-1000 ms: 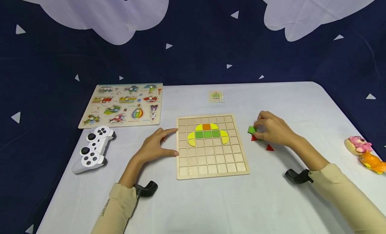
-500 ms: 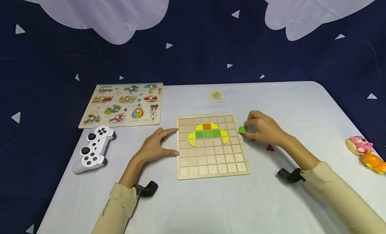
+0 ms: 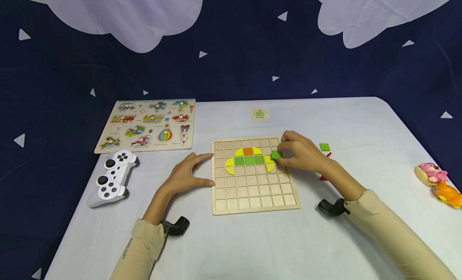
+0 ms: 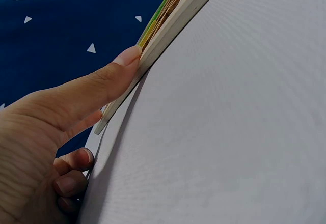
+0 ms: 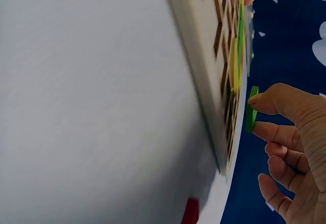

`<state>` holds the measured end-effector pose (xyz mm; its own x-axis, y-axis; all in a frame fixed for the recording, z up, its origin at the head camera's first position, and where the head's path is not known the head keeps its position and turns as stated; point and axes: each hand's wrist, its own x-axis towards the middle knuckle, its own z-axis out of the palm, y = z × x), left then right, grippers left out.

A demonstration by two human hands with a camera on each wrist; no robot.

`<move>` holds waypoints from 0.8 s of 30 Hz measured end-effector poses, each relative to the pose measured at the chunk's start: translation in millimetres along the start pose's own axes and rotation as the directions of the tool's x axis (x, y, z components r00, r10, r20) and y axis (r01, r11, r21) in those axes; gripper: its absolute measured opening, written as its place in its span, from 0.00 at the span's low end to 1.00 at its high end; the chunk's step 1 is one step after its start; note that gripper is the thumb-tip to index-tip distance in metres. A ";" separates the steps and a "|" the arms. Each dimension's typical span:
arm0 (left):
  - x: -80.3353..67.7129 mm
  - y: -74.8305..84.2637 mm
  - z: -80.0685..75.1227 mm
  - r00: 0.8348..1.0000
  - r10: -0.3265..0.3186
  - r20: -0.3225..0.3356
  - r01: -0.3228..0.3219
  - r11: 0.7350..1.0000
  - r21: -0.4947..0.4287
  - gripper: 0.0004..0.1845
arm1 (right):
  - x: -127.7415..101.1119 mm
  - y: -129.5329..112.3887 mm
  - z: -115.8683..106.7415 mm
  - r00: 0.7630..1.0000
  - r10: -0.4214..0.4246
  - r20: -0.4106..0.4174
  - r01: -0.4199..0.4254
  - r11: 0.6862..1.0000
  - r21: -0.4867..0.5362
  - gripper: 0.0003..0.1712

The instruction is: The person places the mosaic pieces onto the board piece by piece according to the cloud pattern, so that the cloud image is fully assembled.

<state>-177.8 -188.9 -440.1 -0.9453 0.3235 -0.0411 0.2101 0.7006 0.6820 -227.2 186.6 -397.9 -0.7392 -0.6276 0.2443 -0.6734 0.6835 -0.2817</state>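
One green square tile [image 3: 276, 155] is pinched in the fingertips of the right hand [image 3: 301, 155], held just above the right side of the wooden grid board [image 3: 254, 205], beside the right yellow piece; in the right wrist view it is seen edge-on [image 5: 250, 110], clear of the board surface. The left hand [image 3: 185, 173] lies flat and relaxed, fingers straight, thumb pressed against the board's left edge [image 4: 168, 28], nothing gripped.

Counted on the board: three green squares [image 3: 248, 160] in a row, one orange square [image 3: 247, 151] on the far side of them, yellow curved pieces [image 3: 229, 166] at both ends and flanking the orange (four seem visible, the right-hand ones partly covered by the hand). One more green square [image 3: 324, 147] lies on the white table [image 3: 252, 248] right of the board. Red pieces [image 3: 323, 177] near it are mostly hidden behind the right wrist; count cannot be told.

Elsewhere: one white game controller [image 3: 112, 178] at left, one peg puzzle [image 3: 147, 124] far left, one small pattern card [image 3: 260, 114] beyond the board (print too small to read), two soft toys [image 3: 438, 183] at the right edge.
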 end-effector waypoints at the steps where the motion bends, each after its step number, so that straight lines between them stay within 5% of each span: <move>1: 0.2 0.0 0.2 1.000 -0.001 0.000 0.001 1.000 -0.001 0.48 | 1.7 -2.2 -0.2 1.000 0.003 0.007 -0.003 1.000 0.002 0.12; 24: 1.0 -0.6 0.3 1.000 -0.002 -0.001 0.002 1.000 -0.008 0.48 | 24.5 -33.9 19.4 0.994 -0.092 0.065 0.090 0.995 0.033 0.14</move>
<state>-178.8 -188.8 -440.8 -0.9459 0.3217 -0.0421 0.2062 0.6962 0.6876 -222.3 140.8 -400.3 -0.6721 -0.7106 0.2084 -0.7364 0.6118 -0.2889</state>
